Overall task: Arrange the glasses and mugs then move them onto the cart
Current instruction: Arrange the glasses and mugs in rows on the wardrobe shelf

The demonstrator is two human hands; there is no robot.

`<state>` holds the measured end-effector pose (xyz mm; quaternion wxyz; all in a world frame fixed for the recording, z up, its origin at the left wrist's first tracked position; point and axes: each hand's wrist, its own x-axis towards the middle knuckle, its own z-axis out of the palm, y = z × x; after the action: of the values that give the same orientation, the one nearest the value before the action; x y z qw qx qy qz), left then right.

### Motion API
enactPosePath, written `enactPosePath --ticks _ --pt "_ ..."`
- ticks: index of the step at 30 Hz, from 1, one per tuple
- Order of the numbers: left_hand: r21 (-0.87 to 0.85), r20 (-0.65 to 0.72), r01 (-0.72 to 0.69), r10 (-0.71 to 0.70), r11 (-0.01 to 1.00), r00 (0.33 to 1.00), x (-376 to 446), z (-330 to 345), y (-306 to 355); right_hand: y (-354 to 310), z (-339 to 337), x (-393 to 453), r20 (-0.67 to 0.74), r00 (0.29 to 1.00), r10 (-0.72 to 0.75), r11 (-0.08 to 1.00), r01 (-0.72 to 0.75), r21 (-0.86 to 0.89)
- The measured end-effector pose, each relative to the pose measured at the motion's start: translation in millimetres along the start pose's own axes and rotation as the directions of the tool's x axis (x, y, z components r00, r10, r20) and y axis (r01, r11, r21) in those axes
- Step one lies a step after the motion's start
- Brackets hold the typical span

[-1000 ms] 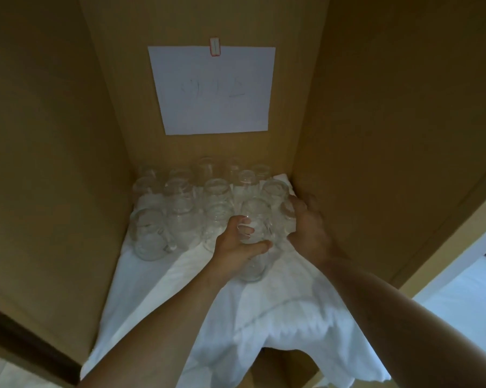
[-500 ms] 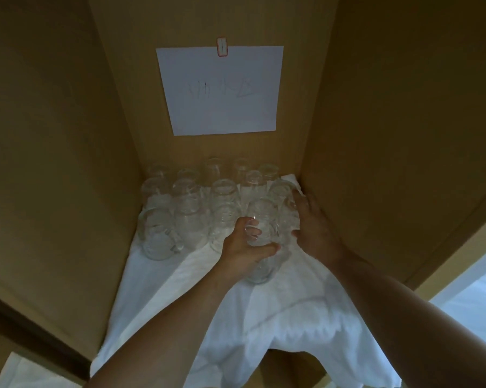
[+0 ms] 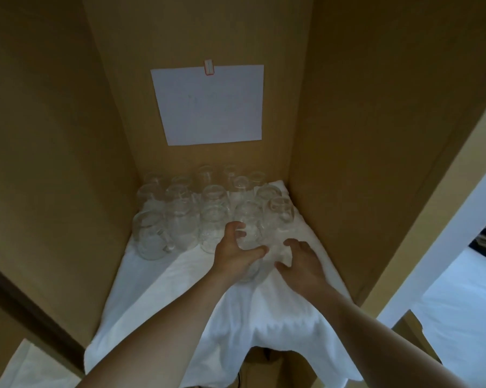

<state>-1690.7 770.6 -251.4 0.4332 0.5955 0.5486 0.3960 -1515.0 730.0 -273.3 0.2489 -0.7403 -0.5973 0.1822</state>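
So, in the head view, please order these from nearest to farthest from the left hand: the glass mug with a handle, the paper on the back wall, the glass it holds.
1. The glass, in the left hand.
2. The mug, front left.
3. The paper, high on the back wall.

The wooden alcove (image 3: 68, 135) is dim, its walls falling to brown shadow at the left and lower corners. Brighter daylight shows at the right edge. The glasses (image 3: 208, 214) read soft and hazy, the paper sheet (image 3: 208, 105) greyish with illegible writing. Wide-angle distortion splays the side walls outward.
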Motion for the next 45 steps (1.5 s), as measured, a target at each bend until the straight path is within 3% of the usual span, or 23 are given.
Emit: enactPosePath --ticks 6,11,16,21,24,33,39,45 --pt "0.047 -0.196 0.059 -0.049 0.997 0.979 -14.6 -11.6 13.4 -2.9 -8.1 -8.8 0.122 0.992 -0.028 0.993 0.014 0.115" --pt "-0.041 -0.297 0.071 -0.080 0.997 0.951 -30.2 -32.0 37.3 -14.1 -6.8 -16.9 0.248 0.958 -0.146 0.954 0.070 0.290" --pt "-0.132 -0.292 0.065 -0.102 0.989 0.951 -53.1 -44.3 61.9 -32.1 7.8 -23.1 0.336 0.903 -0.267 0.756 -0.019 0.654" --pt "-0.161 -0.280 0.107 -0.149 0.981 0.948 -73.3 -56.1 58.3 -46.4 18.9 -34.8 0.307 0.898 -0.315 0.619 -0.050 0.784" --pt "-0.157 -0.308 0.117 -0.162 0.981 0.937 -80.5 -71.0 49.6 -53.4 23.5 -37.6 0.318 0.886 -0.337 0.636 -0.035 0.771" --pt "0.100 -0.439 0.228 -0.162 0.969 0.884 -87.1 -131.1 10.8 -78.3 25.4 -26.4 0.205 0.928 -0.311 0.748 0.106 0.655" --pt "0.330 -0.384 0.299 -0.163 0.895 0.909 -87.6 -159.8 -24.6 -112.8 26.1 -18.7 0.139 0.928 -0.346 0.841 0.241 0.485" --pt "0.557 -0.303 0.257 -0.095 0.789 0.948 -84.8 -178.7 -55.2 -159.0 42.5 -13.1 0.129 0.889 -0.440 0.860 0.377 0.343"
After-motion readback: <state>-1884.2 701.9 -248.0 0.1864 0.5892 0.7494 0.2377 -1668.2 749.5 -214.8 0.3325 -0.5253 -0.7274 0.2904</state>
